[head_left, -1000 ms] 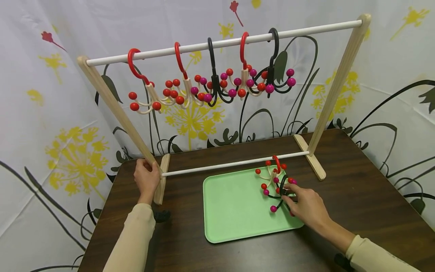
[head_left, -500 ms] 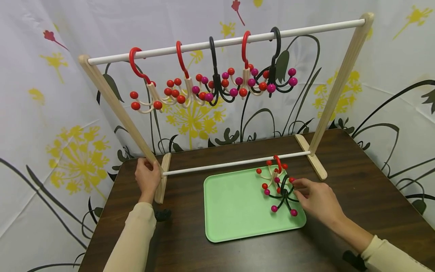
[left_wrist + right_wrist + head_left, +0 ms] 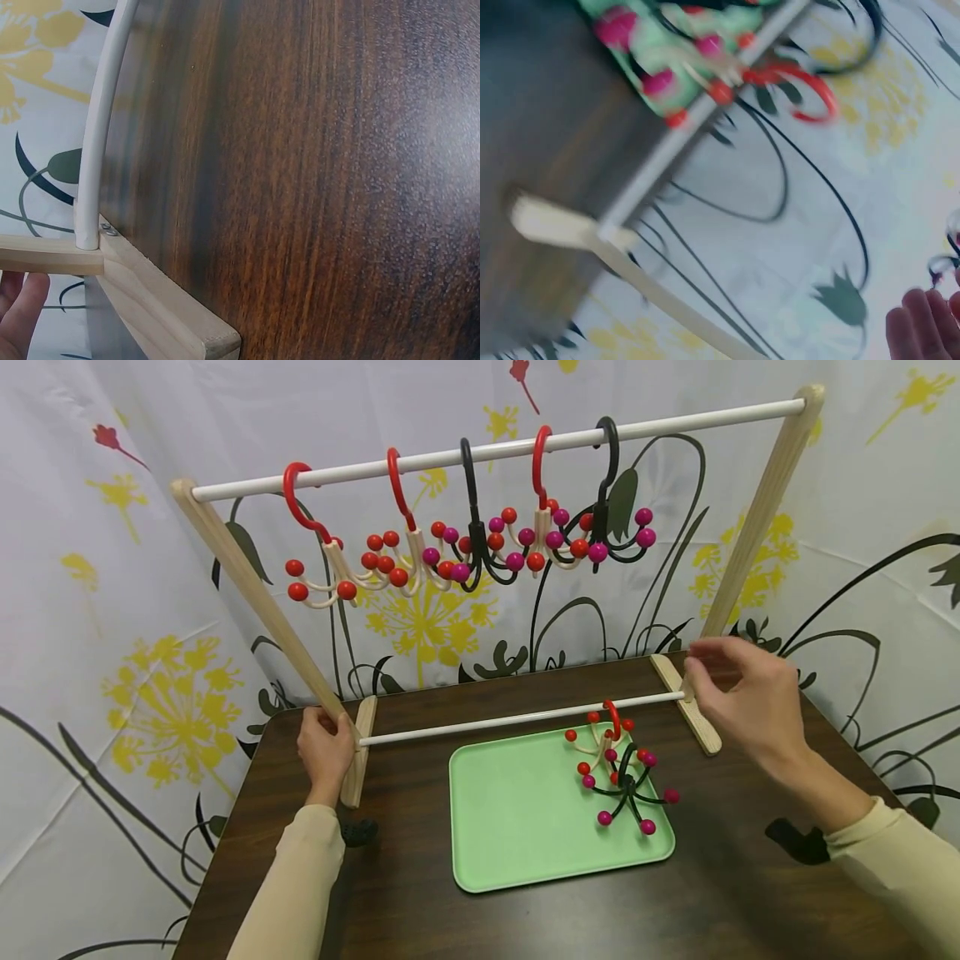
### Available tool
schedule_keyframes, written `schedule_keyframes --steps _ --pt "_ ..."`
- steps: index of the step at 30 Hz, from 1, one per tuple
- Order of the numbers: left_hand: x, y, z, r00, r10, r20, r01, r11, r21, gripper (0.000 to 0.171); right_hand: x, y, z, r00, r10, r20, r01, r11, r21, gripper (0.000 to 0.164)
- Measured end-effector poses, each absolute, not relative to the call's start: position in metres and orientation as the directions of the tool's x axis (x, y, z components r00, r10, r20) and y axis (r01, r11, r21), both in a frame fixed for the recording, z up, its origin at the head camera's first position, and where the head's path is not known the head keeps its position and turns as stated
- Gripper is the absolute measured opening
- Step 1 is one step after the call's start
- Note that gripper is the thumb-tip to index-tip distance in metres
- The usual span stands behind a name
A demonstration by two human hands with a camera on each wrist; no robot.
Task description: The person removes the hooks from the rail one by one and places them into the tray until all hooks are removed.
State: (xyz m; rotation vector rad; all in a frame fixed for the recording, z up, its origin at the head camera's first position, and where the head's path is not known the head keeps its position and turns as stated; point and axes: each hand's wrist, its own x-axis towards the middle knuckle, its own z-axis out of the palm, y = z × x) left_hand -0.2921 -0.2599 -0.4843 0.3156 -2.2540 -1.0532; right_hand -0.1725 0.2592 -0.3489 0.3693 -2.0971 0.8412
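At the lower left, my left hand [image 3: 326, 752] grips the left wooden post [image 3: 262, 593] of a garment rack near its foot. In the left wrist view its fingertips [image 3: 27, 307] press against that post [image 3: 45, 256]. My right hand [image 3: 757, 697] is raised beside the lower right post [image 3: 757, 518], fingers loosely bent, nothing held; contact with the post cannot be told. On the green tray's [image 3: 517, 810] right side lie a black multi-arm hanger [image 3: 628, 785] with magenta balls and a cream one with a red hook [image 3: 612, 718] and red balls, overlapping.
Several similar hangers, such as a red-hooked one [image 3: 295, 502] and a black one [image 3: 602, 518], hang on the rack's white top bar [image 3: 697, 424]. A white lower bar [image 3: 480, 725] runs behind the tray. Patterned cloth [image 3: 150, 427] hangs behind the dark wooden table [image 3: 420, 877].
My right hand has let go of the black hanger, leaving it on the tray, and has moved up and right toward the right post. My left hand stays on the left post.
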Motion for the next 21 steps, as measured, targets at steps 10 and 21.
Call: schedule_keyframes --steps 10,21 --pt "-0.294 -0.262 -0.485 -0.78 -0.453 0.433 0.041 0.653 0.757 0.022 -0.215 0.241 -0.274 -0.647 0.083 0.758 -0.506 0.697 -0.508 0.033" --pt "-0.293 -0.263 -0.484 -0.783 -0.447 0.432 0.042 0.656 0.754 0.021 -0.246 0.211 -0.231 -0.762 0.019 0.647 -0.436 0.724 -0.535 0.044"
